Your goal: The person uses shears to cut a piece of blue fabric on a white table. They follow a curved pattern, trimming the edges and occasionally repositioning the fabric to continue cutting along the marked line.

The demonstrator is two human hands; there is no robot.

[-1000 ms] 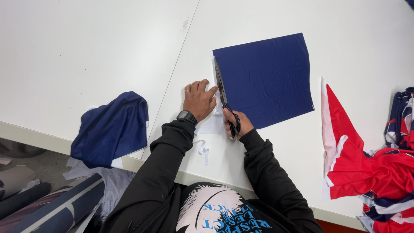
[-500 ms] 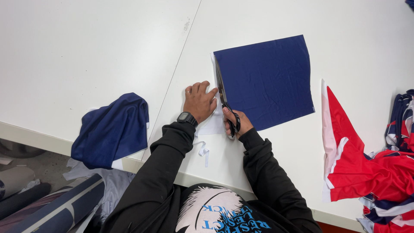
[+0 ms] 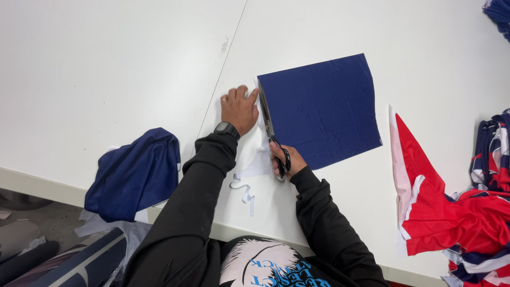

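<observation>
A square piece of navy blue fabric (image 3: 324,109) lies flat on the white table (image 3: 106,79). My right hand (image 3: 284,159) grips black-handled scissors (image 3: 268,125), their blades running along the fabric's left edge. My left hand (image 3: 239,109) presses flat on the table just left of the blades, beside a white strip. A watch sits on my left wrist. A trimmed white strip (image 3: 249,175) curls on the table below my hands.
A crumpled navy garment (image 3: 135,175) hangs over the near table edge at left. Red, white and navy garments (image 3: 457,212) pile at the right. A seam (image 3: 220,74) runs across the tabletop. Dark rolls (image 3: 64,260) lie on the floor at lower left.
The scissors have advanced a little farther up the fabric's left edge. Both hands stay in nearly the same place.
</observation>
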